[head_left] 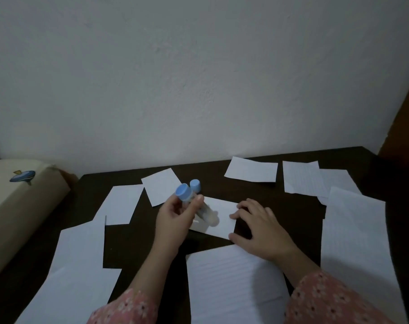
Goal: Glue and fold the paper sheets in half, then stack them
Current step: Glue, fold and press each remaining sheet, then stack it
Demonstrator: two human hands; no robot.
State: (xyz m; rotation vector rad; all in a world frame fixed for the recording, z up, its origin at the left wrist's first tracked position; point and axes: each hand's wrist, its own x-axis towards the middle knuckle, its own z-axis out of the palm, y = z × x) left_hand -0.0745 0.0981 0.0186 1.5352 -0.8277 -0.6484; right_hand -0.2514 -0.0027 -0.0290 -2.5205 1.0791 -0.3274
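Observation:
A small white paper sheet (222, 215) lies in the middle of the dark table (128, 244). My left hand (173, 218) grips a glue stick (204, 212) with a pale tube and a blue end, tilted, its lower end over the sheet's left part. A second blue round piece (183, 193), blurred, sits in the same hand; I cannot tell whether it is the cap. My right hand (259, 228) lies flat, fingers spread, on the sheet's right edge. A lined sheet (231, 286) lies near me under my right wrist.
Several more white and lined sheets are spread around: two at the left (77, 265), small ones at the back (251, 170), a long one at the right (358, 242). A beige cushion (16, 202) borders the table's left side. A white wall stands behind.

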